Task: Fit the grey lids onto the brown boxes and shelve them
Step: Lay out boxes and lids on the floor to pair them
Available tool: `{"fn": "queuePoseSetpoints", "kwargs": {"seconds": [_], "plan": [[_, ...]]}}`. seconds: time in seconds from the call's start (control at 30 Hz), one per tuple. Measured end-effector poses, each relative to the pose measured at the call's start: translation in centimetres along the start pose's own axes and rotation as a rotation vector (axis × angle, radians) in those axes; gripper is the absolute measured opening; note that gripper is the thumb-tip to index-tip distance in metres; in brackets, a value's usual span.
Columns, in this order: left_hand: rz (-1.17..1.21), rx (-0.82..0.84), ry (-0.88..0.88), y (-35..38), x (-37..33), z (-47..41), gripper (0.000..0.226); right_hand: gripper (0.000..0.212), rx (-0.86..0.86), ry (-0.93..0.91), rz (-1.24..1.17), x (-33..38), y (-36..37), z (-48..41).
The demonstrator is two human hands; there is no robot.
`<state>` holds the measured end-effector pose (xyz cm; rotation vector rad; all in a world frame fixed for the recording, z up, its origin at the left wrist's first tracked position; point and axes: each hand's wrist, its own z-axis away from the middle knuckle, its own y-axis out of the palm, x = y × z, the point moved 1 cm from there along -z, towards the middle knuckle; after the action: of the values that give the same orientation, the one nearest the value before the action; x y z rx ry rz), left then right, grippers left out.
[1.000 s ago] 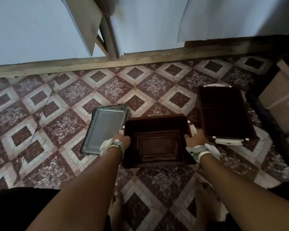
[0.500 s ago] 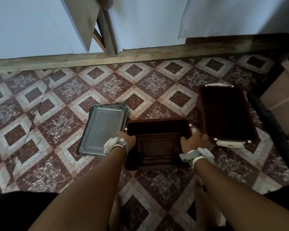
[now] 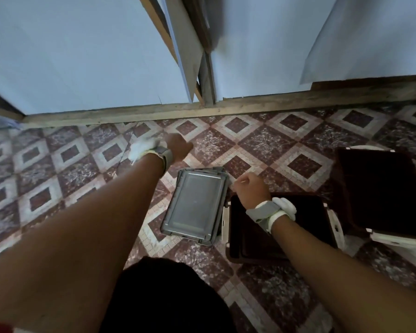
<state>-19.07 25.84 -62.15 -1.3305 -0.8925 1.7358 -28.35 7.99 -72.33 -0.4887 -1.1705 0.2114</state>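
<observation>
Lid (image 3: 197, 205) beside the box (image 3: 298, 227) looks light, stiff plastic — grip its long edges. Right hand (image 3: 250, 191) curls its fingers on nothing; left hand (image 3: 178, 148) — too blurred to tell.

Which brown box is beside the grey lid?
The near brown box, right beside the grey lid; the far brown box sits apart, farther right.

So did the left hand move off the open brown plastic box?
Yes. The left hand let go of the brown plastic box and is now beyond the far end of the flat grey rectangular lid, nearer the wooden beam.
</observation>
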Motion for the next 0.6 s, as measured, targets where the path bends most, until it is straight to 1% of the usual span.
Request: {"fn": "queuePoseSetpoints", "kwargs": {"seconds": [0.03,0.1,0.17,0.27,0.33,0.37,0.43,0.53,0.6], "plan": [[0.009,0.018,-0.001,0.9,1.2,0.1,0.031,0.017,0.032,0.023,-0.008,0.0,0.7,0.0],[0.033,0.064,-0.082,2.1,5.3,0.7,0.031,0.015,0.118,0.041,-0.017,0.2,3.4,-0.8],[0.063,0.069,-0.144,4.1,9.2,0.7,0.033,0.018,0.196,0.071,-0.002,0.2,5.6,-1.2],[0.126,0.047,-0.272,7.8,14.2,0.3,0.032,0.036,0.268,0.118,0.062,-0.5,8.8,-2.0],[0.146,0.077,-0.311,9.8,16.4,0.5,0.019,0.047,0.303,0.172,0.081,-1.6,10.5,-2.0],[0.15,0.104,-0.316,11.0,17.7,-0.2,0.019,0.052,0.312,0.186,0.099,-1.9,11.8,-2.5],[0.168,0.1,-0.348,13.0,19.3,-1.1,0.038,0.058,0.255,0.229,0.112,-2.9,14.1,-3.5],[0.182,0.088,-0.415,15.6,20.5,-2.4,0.046,0.072,0.152,0.282,0.159,-3.8,16.4,-5.2],[0.186,0.101,-0.439,17.1,21.4,-3.0,0.053,0.071,0.136,0.353,0.165,-3.8,16.9,-5.9]]}}
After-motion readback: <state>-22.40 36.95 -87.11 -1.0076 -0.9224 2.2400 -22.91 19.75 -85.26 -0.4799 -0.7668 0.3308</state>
